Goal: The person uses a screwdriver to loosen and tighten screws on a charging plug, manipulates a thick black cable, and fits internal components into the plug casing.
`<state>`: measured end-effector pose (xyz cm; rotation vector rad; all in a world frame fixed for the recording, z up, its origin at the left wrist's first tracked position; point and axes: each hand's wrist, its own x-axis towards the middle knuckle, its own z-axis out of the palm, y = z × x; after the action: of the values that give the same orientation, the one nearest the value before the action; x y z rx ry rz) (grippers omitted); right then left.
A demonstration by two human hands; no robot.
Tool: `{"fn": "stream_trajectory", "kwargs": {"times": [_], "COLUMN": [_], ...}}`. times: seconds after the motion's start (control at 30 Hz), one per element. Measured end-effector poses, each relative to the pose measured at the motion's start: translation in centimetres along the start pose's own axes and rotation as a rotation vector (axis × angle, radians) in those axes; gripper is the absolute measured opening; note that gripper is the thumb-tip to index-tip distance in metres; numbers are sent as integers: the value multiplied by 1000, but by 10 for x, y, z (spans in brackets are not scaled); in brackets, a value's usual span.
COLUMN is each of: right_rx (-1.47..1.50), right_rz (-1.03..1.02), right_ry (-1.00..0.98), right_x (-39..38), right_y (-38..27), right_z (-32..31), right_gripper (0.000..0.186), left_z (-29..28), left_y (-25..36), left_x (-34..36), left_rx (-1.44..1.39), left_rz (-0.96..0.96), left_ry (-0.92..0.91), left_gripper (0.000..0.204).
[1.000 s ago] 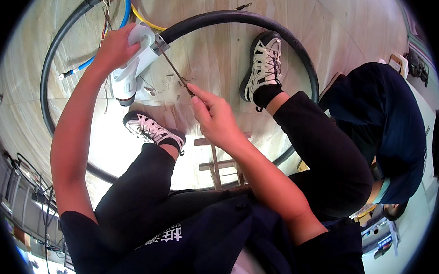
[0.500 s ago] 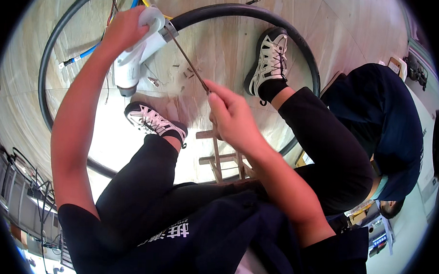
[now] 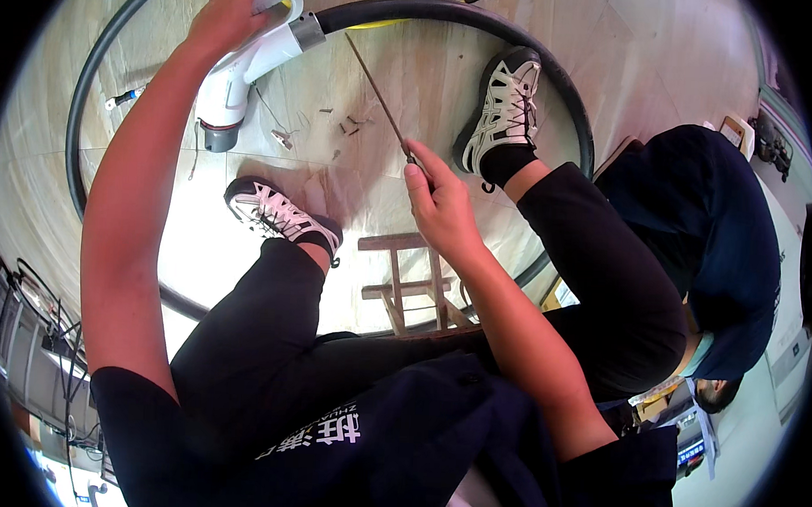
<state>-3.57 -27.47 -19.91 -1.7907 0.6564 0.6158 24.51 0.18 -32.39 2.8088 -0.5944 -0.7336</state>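
A white charging gun (image 3: 225, 100) with a dark round nose end lies tilted at the upper left. Its grey collar (image 3: 308, 31) joins a thick black cable (image 3: 450, 12). My left hand (image 3: 222, 22) is closed around the gun's white looped handle, partly cut off by the upper edge. In my right hand (image 3: 439, 205) is a screwdriver (image 3: 374, 84), its long thin shaft pointing up and left. The fingers hide most of its grip. Its tip sits a little right of the collar, apart from it.
Several screws (image 3: 352, 125) and a small metal piece (image 3: 282, 139) lie on the floor. A blue wire (image 3: 130, 94) with a lug is at left. A wooden stool (image 3: 405, 289) stands below my right hand. Another person (image 3: 728, 238) in dark clothes bends over at right.
The screwdriver tip has come away from the collar as my right hand moved right and slightly down. My left hand and the charging gun have shifted up and left.
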Motion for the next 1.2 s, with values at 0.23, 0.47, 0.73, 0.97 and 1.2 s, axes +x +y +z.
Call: {"fn": "stream_trajectory", "kwargs": {"times": [0.23,0.47,0.73,0.97,1.2], "right_rx": [-353,-461,-594,-628,185], "right_rz": [-128,-85,-11,-205,-6], "right_ry": [36,11,-107,142,-161], "right_x": [48,90,110,111,156], "right_y": [64,117,127,86,23], "right_z": [-8,-10,8,18,71], "right_gripper": [26,23,26,25,32], "left_z": [18,13,-10,-10,-21], "left_y": [-29,-11,6,-1,41], "left_x": [-8,-14,-10,4,0], "left_rx": [-15,-61,-70,-48,-58], "left_rz": [-9,-80,-166,-103,-68], "left_ry": [198,259,86,18,117], "left_gripper": [40,41,38,34,37]}}
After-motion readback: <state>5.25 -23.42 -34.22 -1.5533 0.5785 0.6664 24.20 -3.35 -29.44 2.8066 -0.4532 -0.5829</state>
